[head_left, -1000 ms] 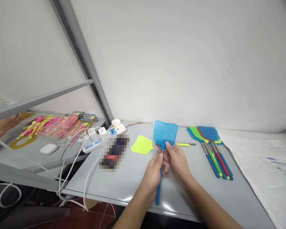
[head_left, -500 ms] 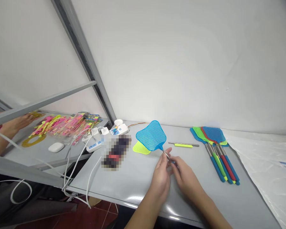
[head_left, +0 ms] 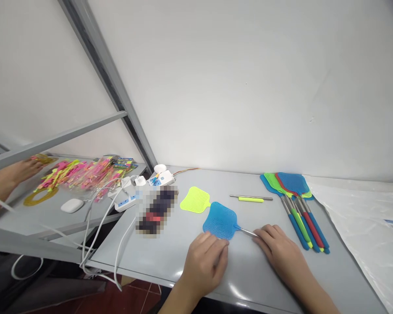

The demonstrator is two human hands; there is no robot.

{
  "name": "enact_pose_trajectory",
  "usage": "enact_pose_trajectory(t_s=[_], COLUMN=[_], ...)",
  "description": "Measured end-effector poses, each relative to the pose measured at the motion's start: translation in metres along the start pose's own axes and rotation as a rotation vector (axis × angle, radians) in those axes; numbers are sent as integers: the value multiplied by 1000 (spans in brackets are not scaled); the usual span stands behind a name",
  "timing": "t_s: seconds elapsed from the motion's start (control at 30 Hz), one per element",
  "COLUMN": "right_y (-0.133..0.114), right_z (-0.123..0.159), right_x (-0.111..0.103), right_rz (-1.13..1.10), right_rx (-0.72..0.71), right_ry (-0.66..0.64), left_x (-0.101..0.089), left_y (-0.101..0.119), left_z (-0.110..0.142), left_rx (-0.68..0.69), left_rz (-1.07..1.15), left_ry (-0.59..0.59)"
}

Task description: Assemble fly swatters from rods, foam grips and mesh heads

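A blue fly swatter lies flat on the grey table, its thin metal rod running right. My right hand covers the rod's far end and the handle, which is hidden, with its fingers bent down over them. My left hand is curled, its fingertips on the near edge of the blue mesh head. A loose yellow-green swatter head lies just behind, touching the blue one. A metal rod with a green grip lies further back.
Several finished swatters are stacked at the right, beside a plastic sheet. Power strips and white cables, a blurred object and a white case sit left. Another person's hand rests by pink packets.
The blue swatter went from upright in both hands to flat on the table. My hands moved apart, the left to the head, the right along the rod to the handle.
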State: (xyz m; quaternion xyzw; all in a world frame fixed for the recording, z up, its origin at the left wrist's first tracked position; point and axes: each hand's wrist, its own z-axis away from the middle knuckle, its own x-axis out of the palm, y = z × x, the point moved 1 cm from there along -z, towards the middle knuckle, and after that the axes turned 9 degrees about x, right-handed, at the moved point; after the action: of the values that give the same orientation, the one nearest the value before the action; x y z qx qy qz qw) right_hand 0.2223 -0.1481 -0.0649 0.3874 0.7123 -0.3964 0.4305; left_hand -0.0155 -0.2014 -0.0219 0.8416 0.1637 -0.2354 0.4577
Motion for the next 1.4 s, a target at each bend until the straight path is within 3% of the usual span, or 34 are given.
enact_pose_trajectory(t_s=[0.13, 0.27, 0.47, 0.67, 0.87, 1.4], right_y=[2, 7, 9, 4, -3, -21], right_z=[3, 6, 4, 2, 3, 2], right_x=[-3, -1, 3, 0, -3, -2], right_rz=[-32, -75, -156, -152, -143, -61], right_rx=[-31, -24, 12, 9, -9, -13], right_ry=[13, 28, 22, 8, 18, -28], left_x=[9, 24, 34, 34, 34, 49], left_y=[4, -1, -15, -14, -14, -11], left_z=[-25, -34, -24, -24, -22, -20], left_rx=[128, 134, 123, 135, 181, 255], left_rz=[-197, -336, -334, -323, -414, -756], left_ry=[-98, -224, -247, -230, -291, -81])
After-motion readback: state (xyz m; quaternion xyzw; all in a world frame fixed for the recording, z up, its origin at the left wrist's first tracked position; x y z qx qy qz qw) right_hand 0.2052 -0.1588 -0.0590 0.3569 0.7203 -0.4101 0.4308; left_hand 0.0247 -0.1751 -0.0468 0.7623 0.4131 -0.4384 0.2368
